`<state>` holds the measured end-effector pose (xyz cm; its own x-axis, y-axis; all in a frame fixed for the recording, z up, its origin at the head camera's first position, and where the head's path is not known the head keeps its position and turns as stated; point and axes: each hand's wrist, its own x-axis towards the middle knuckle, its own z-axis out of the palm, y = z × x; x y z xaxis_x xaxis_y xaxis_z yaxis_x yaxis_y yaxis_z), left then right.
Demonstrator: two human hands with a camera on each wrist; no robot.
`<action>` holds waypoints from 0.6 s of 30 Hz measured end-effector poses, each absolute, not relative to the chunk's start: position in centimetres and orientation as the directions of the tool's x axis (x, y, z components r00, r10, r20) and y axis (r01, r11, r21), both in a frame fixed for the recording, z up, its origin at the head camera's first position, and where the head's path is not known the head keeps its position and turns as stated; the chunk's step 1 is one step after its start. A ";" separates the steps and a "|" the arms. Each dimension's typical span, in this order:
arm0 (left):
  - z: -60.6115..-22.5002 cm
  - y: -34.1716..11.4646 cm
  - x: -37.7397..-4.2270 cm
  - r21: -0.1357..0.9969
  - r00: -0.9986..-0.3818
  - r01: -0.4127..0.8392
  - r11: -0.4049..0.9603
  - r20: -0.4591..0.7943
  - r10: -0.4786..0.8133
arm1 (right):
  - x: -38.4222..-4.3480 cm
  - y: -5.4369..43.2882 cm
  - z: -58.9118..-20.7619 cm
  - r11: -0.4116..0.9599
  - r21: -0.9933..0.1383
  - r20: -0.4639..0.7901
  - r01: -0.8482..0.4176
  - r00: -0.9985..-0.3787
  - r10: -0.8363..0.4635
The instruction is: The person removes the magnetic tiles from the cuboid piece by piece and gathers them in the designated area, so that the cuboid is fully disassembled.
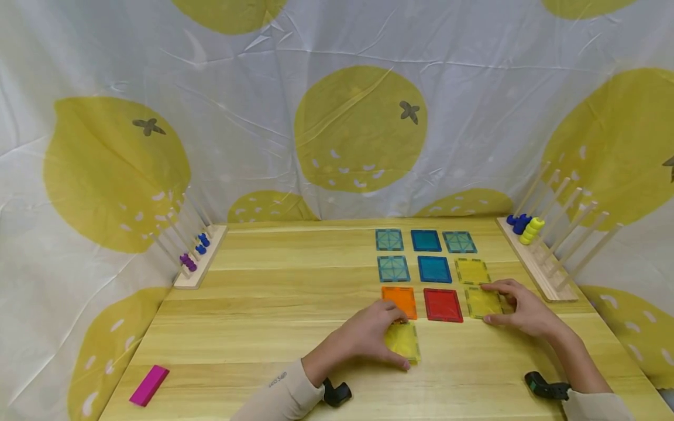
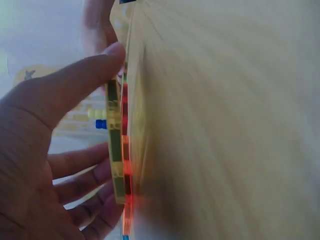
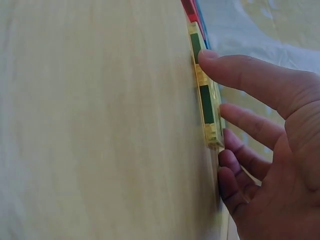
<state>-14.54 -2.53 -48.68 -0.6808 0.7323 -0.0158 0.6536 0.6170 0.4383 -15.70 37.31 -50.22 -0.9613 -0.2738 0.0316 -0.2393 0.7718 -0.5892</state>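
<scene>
My left hand [image 1: 365, 332] grips a yellow magnetic tile [image 1: 404, 344] by opposite edges, thumb at the near one and fingers at the far one. In the left wrist view this tile [image 2: 115, 145] is slightly raised above the wood. Just beyond lies an orange tile [image 1: 405, 303], with a red tile [image 1: 442, 305] to its right. My right hand [image 1: 526, 310] pinches another yellow tile [image 1: 481, 302] from its right side, thumb on the near edge and index finger at the far edge. In the right wrist view that tile [image 3: 206, 95] lies flat on the table.
Further back lie a yellow tile [image 1: 472, 271], dark blue tiles [image 1: 434, 269] and pale blue tiles [image 1: 393, 268] in rows. Pegged boards with beads stand at left [image 1: 202, 263] and right [image 1: 537, 269]. A magenta block [image 1: 150, 386] lies front left. Lemon-print cloth [image 1: 358, 128] hangs behind.
</scene>
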 end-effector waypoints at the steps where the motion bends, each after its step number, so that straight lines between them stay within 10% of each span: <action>1: -48.7 -2.4 -14.4 0.425 -0.678 0.660 0.619 -0.015 0.734 | -15.7 37.3 -50.2 0.770 -0.590 0.034 -0.240 -0.961 -0.274; 18: -49.1 -1.5 -13.7 0.284 -0.667 0.714 0.640 -0.005 0.745 | -15.6 37.3 -50.5 0.771 -0.578 0.054 -0.269 -0.955 -0.293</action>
<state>-13.72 -1.51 -49.06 -0.6666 0.7454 -0.0046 0.7138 0.6401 0.2842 -15.60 37.30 -50.46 -0.9546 -0.2930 0.0544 -0.2694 0.7705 -0.5776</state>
